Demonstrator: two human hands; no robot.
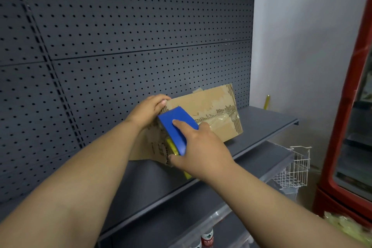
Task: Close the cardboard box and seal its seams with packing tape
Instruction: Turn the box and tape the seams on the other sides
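Note:
A worn brown cardboard box (213, 106) lies closed on a dark grey shelf (259, 121), tilted with its near end toward me. Clear packing tape (216, 122) runs along its top seam. My left hand (148, 109) grips the box's near left corner, fingers curled over the edge. My right hand (198, 151) holds a blue tape dispenser (177, 127) with a yellow part underneath, pressed against the box's near end; the index finger lies flat on the blue cover.
A grey pegboard wall (120, 26) backs the shelf. Lower shelves jut out below, with a white wire basket (293, 169) at the right and bottles (207, 237) beneath. A red-framed glass cabinet (346, 127) stands at far right. A yellow rod (267, 101) leans in the corner.

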